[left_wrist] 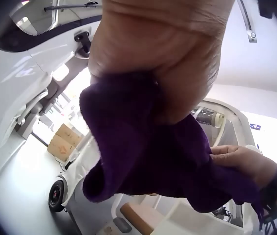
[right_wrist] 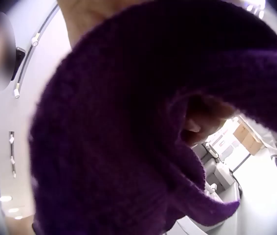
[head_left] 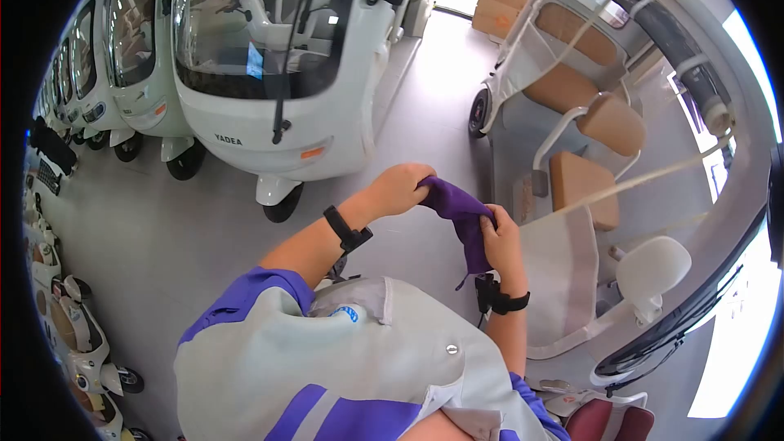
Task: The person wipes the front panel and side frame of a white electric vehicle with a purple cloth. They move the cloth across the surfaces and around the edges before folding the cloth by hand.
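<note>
A soft purple cloth with a fuzzy face (head_left: 457, 206) is up in the air between the person's two hands, in front of the body and above the smooth grey floor (head_left: 122, 229). The left hand (head_left: 402, 186) is curled tight on one end of it. The right hand (head_left: 503, 243) pinches it further along, with the thumb pressed on top. Between the hands the cloth bends like a bow, and its loose end hangs down below the right hand. Up close it looks thick and woolly, with round folds and a curled edge. A thin strip dangles from the loose end.

Each wrist wears a black band, one on the left (head_left: 347, 230) and one on the right (head_left: 508, 303). The person's shirt is pale grey (head_left: 245, 351) with purple parts.

Ahead is a shiny white car with a round nose (head_left: 327, 143) and a smooth, curved window. Its small black wheel (head_left: 283, 204) is round. To the right, puffy tan seats (head_left: 612, 124) sit inside a white car frame. Boxy brown cardboard boxes (head_left: 500, 6) stand farther off.
</note>
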`<state>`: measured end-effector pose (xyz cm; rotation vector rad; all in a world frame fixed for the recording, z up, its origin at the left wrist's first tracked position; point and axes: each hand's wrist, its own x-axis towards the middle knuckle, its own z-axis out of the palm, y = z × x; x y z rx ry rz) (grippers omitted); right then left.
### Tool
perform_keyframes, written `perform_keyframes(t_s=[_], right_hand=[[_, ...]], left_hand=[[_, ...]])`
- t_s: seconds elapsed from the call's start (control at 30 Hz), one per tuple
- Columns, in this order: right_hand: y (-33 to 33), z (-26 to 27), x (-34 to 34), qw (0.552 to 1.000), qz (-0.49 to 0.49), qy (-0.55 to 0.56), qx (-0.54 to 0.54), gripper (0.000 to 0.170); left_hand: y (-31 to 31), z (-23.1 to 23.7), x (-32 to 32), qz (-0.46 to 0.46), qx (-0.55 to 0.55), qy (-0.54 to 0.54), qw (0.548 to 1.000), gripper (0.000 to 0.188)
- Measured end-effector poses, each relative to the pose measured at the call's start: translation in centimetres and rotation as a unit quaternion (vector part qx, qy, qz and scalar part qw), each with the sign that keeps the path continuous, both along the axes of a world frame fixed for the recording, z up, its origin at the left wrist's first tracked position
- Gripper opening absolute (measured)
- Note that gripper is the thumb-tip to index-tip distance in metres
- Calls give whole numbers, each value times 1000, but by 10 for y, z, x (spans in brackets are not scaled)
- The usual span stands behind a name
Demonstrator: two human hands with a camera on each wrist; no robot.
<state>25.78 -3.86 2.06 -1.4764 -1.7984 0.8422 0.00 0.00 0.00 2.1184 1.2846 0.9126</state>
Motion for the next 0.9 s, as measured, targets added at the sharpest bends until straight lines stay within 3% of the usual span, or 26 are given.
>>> perform_keyframes(t_s=[0.07,0.1,0.17,0.37,0.43,0.5,0.63,0.7,0.77,0.8,0.9], right_hand=[[9,-1,-14,1000,8,-2,17,25],[13,12,-47,998,24,-61,-17,24],[38,12,-105,996,63,-50,-35,23],[108,6,-287,973,219,-53,-42,29],[117,28,-351,970,236,-41,-48,34],[134,30,-404,952,302,26,-40,38],[172,59,-505,907,317,20,275,26],[193,80,-542,900,304,-72,303,15],[225,70,-566,831,250,-129,479,9],[228,64,-571,813,186,-155,529,12],[218,52,-564,833,167,-190,493,12]], left_hand=[[0,3,-14,16,-3,47,999,17],[-2,-21,-44,15,-11,-4,1000,17],[14,-26,-107,21,22,23,999,17],[31,-3,-298,94,31,19,995,18],[24,26,-360,146,-49,13,988,21],[23,43,-413,199,-24,12,980,24],[58,60,-484,351,88,45,931,27],[91,49,-506,416,196,109,881,28],[110,38,-505,500,297,185,793,34],[114,26,-499,523,293,183,779,36],[113,-1,-482,551,320,144,757,35]])
